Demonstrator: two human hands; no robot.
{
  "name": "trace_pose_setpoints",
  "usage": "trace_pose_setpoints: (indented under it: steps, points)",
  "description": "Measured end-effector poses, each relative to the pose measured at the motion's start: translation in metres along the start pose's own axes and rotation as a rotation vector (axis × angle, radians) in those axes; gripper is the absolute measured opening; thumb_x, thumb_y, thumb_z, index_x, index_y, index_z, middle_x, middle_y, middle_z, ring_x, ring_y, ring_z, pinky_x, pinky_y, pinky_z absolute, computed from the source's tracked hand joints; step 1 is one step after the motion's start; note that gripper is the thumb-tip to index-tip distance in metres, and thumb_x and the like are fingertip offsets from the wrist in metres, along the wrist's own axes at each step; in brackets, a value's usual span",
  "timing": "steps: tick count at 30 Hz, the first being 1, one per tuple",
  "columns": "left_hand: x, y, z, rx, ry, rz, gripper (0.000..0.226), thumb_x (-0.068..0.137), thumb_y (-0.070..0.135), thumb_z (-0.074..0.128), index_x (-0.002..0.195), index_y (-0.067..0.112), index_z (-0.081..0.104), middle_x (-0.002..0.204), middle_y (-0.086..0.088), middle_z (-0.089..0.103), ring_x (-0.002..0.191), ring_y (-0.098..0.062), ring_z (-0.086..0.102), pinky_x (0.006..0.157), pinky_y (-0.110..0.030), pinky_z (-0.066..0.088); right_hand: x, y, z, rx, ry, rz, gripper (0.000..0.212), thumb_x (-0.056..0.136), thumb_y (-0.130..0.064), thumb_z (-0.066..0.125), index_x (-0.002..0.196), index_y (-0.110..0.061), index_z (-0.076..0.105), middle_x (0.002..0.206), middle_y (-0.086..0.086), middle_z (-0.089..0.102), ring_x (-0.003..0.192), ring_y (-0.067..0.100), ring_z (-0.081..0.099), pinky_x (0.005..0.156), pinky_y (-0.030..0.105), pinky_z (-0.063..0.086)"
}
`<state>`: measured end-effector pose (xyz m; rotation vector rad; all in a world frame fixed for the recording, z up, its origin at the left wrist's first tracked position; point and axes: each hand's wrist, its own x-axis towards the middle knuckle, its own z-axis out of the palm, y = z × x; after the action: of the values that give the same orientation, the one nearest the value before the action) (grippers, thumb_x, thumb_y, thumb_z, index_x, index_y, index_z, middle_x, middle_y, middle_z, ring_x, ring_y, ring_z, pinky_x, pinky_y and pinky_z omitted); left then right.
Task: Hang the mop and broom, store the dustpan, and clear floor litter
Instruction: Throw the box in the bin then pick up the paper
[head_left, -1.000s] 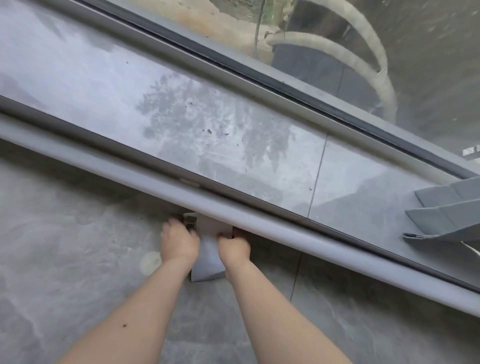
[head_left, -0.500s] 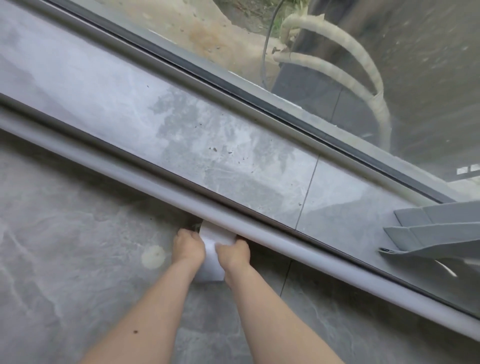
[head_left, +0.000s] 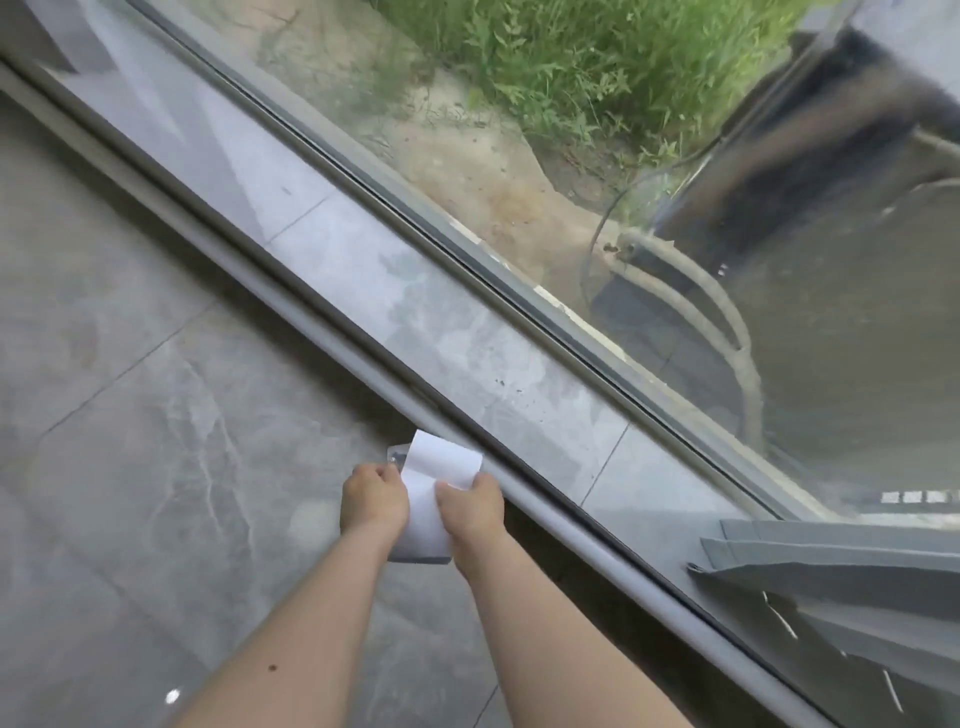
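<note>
A white sheet of paper (head_left: 435, 483) is held low over the grey tiled floor (head_left: 156, 415), right beside the grey door rail (head_left: 332, 353). My left hand (head_left: 373, 500) grips its left edge and my right hand (head_left: 471, 506) grips its right edge. The top of the sheet curls over toward the rail. A small clear plastic scrap (head_left: 396, 457) shows just behind the sheet's upper left corner, by my left fingers. Mop, broom and dustpan are out of view.
A glass pane (head_left: 519, 156) runs diagonally, with a dusty grey sill (head_left: 467, 343) in front of it. Grey folded fabric or board (head_left: 831, 561) lies at the right on the sill. A small white speck (head_left: 172, 695) lies on the floor at lower left.
The paper has come up off the floor between both hands and its top edge now curls over. The view has tilted up, showing grass and soil outside.
</note>
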<state>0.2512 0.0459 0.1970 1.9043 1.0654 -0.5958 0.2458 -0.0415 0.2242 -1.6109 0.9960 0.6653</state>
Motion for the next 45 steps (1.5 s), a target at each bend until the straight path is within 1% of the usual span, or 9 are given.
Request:
trace_pose_setpoints:
  steps: [4,10,16,19,23,30,36,39,45]
  points:
    - [-0.029,0.035,-0.063,-0.087,0.079,0.039,0.034,0.096,0.018,0.04,0.107,-0.004,0.063,0.12,-0.026,0.061,0.11,-0.039,0.057,0.089,-0.038,0.046,-0.055,-0.054,0.012,-0.053,-0.056,-0.124,0.035,0.082,-0.005,0.047,0.115,-0.003,0.059,0.117,0.016,0.066,0.11,0.032,0.063,0.092,0.038,0.051]
    - [-0.077,0.084,-0.165,-0.25,0.257,0.104,0.028,0.088,0.005,0.042,0.065,0.004,0.059,0.1,-0.027,0.067,0.091,-0.041,0.061,0.069,-0.034,0.043,-0.145,-0.133,0.033,-0.111,-0.129,-0.308,0.034,0.082,-0.002,0.049,0.114,-0.007,0.061,0.112,0.014,0.066,0.105,0.031,0.064,0.086,0.038,0.053]
    - [-0.126,0.128,-0.296,-0.4,0.415,0.181,0.026,0.091,0.012,0.046,0.104,0.0,0.066,0.116,-0.022,0.065,0.107,-0.038,0.06,0.085,-0.037,0.049,-0.255,-0.216,0.075,-0.177,-0.211,-0.533,0.008,0.075,-0.005,0.056,0.083,-0.008,0.056,0.084,0.007,0.06,0.08,0.018,0.056,0.068,0.025,0.048]
    - [-0.153,0.138,-0.362,-0.487,0.502,0.214,0.027,0.092,0.012,0.046,0.109,0.001,0.064,0.121,-0.021,0.063,0.111,-0.037,0.059,0.089,-0.036,0.048,-0.309,-0.247,0.103,-0.19,-0.274,-0.609,0.028,0.079,-0.001,0.053,0.105,0.002,0.063,0.108,0.019,0.068,0.101,0.029,0.065,0.091,0.043,0.054]
    - [-0.184,0.144,-0.45,-0.556,0.632,0.234,0.026,0.093,0.013,0.047,0.11,0.004,0.064,0.123,-0.018,0.062,0.112,-0.036,0.058,0.089,-0.035,0.047,-0.376,-0.283,0.147,-0.199,-0.345,-0.717,0.029,0.079,-0.001,0.055,0.106,0.006,0.063,0.11,0.026,0.067,0.098,0.03,0.065,0.088,0.045,0.053]
    - [-0.195,0.093,-0.587,-0.617,0.795,0.161,0.027,0.093,0.013,0.044,0.111,0.005,0.062,0.126,-0.016,0.059,0.114,-0.034,0.057,0.09,-0.033,0.047,-0.477,-0.297,0.253,-0.291,-0.512,-0.739,0.011,0.082,-0.005,0.057,0.074,-0.013,0.054,0.067,0.0,0.051,0.059,0.014,0.048,0.05,0.02,0.037]
    - [-0.184,0.032,-0.675,-0.605,0.857,0.066,0.026,0.094,0.014,0.044,0.107,0.002,0.063,0.122,-0.018,0.061,0.111,-0.035,0.057,0.087,-0.035,0.047,-0.531,-0.28,0.346,-0.376,-0.614,-0.713,0.018,0.082,-0.003,0.057,0.099,-0.006,0.062,0.085,0.006,0.06,0.08,0.024,0.055,0.058,0.023,0.041]
    - [-0.177,0.003,-0.715,-0.604,0.88,0.032,0.026,0.094,0.014,0.044,0.105,0.001,0.063,0.12,-0.018,0.061,0.108,-0.036,0.058,0.084,-0.035,0.048,-0.557,-0.275,0.391,-0.453,-0.667,-0.692,0.019,0.084,-0.003,0.057,0.102,-0.007,0.062,0.079,0.004,0.058,0.067,0.017,0.053,0.05,0.021,0.037]
    - [-0.165,-0.044,-0.784,-0.678,0.928,-0.021,0.024,0.093,0.011,0.046,0.108,-0.001,0.061,0.122,-0.019,0.059,0.111,-0.035,0.057,0.088,-0.034,0.047,-0.597,-0.27,0.474,-0.604,-0.711,-0.665,0.012,0.085,-0.002,0.056,0.076,-0.009,0.053,0.065,0.0,0.047,0.055,0.012,0.041,0.047,0.021,0.032]
